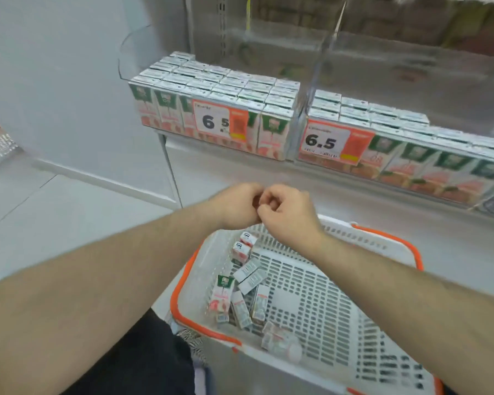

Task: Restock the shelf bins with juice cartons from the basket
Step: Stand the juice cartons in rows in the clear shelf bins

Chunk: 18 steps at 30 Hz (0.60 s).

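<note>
A white plastic basket (340,317) with an orange rim stands on the floor below me. Several small juice cartons (241,292) lie loose along its left side. Above its far edge my left hand (236,205) and my right hand (290,209) meet, knuckles together, fingers curled; no carton shows in either. On the shelf beyond, a clear left bin (211,109) is packed with upright green-and-pink cartons. The right bin (405,149) holds more of the same cartons.
Price tags reading 6.5 hang on both bin fronts (218,121). A clear divider (325,52) rises between the bins. A white wall and pale floor tiles (54,201) lie to the left. My dark-clothed leg (143,360) is beside the basket.
</note>
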### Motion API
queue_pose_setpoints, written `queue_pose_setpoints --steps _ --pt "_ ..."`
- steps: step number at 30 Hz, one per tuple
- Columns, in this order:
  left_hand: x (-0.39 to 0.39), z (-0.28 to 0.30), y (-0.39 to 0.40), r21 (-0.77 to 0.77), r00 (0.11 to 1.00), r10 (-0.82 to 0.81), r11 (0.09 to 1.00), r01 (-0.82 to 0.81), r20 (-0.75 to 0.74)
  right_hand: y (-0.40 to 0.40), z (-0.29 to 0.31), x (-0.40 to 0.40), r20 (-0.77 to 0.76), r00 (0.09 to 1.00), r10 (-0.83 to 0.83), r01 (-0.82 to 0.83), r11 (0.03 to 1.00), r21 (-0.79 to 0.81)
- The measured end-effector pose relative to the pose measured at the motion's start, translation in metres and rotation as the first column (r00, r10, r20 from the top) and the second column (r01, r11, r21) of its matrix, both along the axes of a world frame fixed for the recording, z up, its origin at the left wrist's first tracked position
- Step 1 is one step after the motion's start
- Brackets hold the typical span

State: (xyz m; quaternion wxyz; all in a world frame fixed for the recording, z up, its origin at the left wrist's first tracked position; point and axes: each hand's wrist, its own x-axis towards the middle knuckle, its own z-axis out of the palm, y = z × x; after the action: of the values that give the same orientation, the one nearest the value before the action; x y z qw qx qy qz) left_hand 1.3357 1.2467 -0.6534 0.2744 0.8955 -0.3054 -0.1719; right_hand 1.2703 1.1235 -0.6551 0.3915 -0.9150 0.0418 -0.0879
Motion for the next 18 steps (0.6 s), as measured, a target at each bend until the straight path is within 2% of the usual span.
queue_pose_setpoints --steps 2,4,6,8,11,15,18 --pt "-0.007 -0.024 -0.004 0.188 0.997 -0.057 0.980 0.064 -0.045 -0.005 -0.031 -0.011 -0.099 0.995 -0.020 0.021 1.000 0.011" --pt "-0.011 -0.047 -0.005 0.392 0.992 -0.087 0.913 0.115 -0.090 -0.012 -0.061 -0.019 -0.193 0.980 -0.049 0.050 0.999 -0.001" --pt "-0.013 -0.069 -0.005 0.515 0.987 -0.056 0.848 0.125 -0.149 -0.021 -0.092 -0.023 -0.356 0.934 -0.039 0.031 0.999 -0.030" --pt "-0.018 -0.094 -0.005 0.574 0.975 0.053 0.814 0.083 -0.216 -0.031 -0.122 -0.027 -0.585 0.811 0.008 -0.010 1.000 0.001" --pt "-0.033 -0.132 -0.008 0.626 0.952 0.197 0.780 -0.006 -0.235 -0.040 -0.158 -0.040 -0.836 0.547 0.043 -0.010 0.999 0.045" --pt "-0.049 -0.166 -0.007 0.746 0.961 0.253 0.661 -0.085 -0.114 -0.045 -0.190 -0.064 -0.939 0.343 -0.015 -0.131 0.989 -0.063" --pt "-0.051 -0.185 -0.005 0.782 0.926 0.369 0.600 -0.169 -0.083 -0.034 -0.207 -0.078 -0.977 0.205 -0.058 -0.267 0.957 -0.113"
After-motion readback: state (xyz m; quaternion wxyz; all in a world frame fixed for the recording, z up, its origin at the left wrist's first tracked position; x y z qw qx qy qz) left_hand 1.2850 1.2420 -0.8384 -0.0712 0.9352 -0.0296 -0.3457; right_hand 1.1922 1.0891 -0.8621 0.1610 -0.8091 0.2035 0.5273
